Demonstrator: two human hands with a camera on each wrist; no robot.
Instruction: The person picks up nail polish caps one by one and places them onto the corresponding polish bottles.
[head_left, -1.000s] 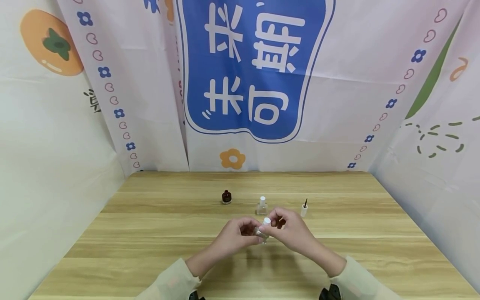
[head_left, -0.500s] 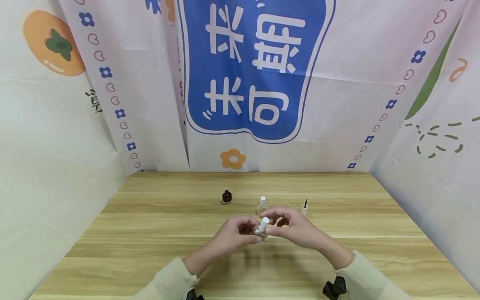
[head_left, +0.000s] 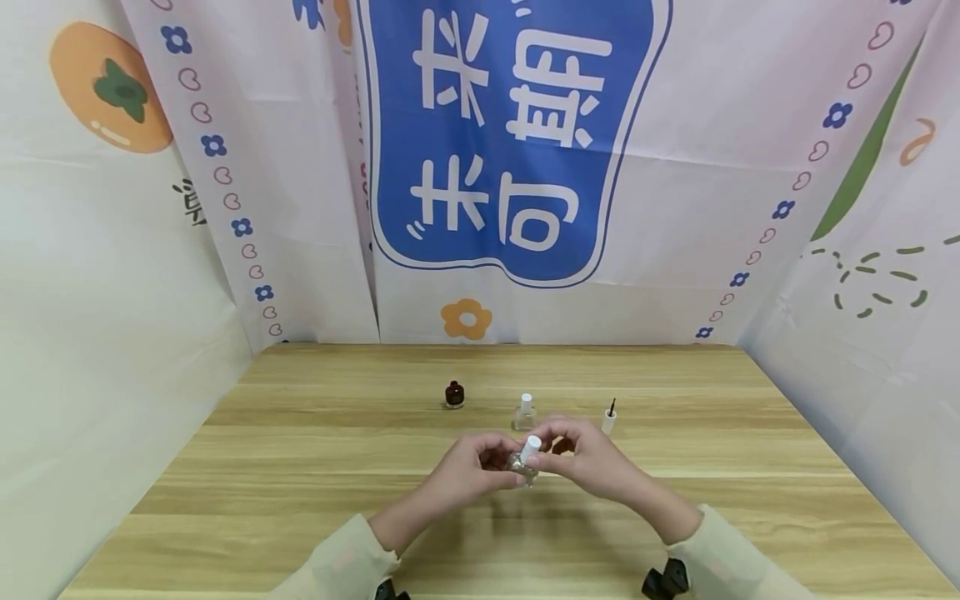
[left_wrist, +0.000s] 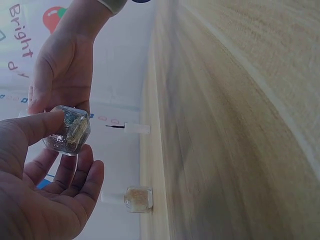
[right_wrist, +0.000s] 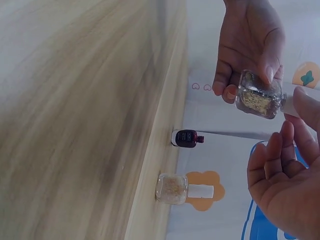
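Observation:
A small clear nail polish bottle [right_wrist: 256,102] with gold and silver glitter is held above the table, pinched between the thumb and fingers of my left hand [head_left: 474,465]. Its white cap [head_left: 532,447] tilts slightly to the right. The thumb and index finger of my right hand [head_left: 588,460] pinch that cap, while the other fingers stay loosely bent beside it. In the left wrist view the glitter bottle [left_wrist: 70,132] shows base-on, and my left thumb covers part of it.
Behind the hands stands a second nail polish bottle [head_left: 524,419], pale, with a white cap. A dark red bottle [head_left: 454,397] without its cap is farther left. A white cap [head_left: 609,422] stands to the right, brush up, on the wooden table [head_left: 300,467].
The right hand shifted slightly right, its fingers loosening around the cap, then came back in to pinch it. The bottle tilted a little; the left hand keeps its hold.

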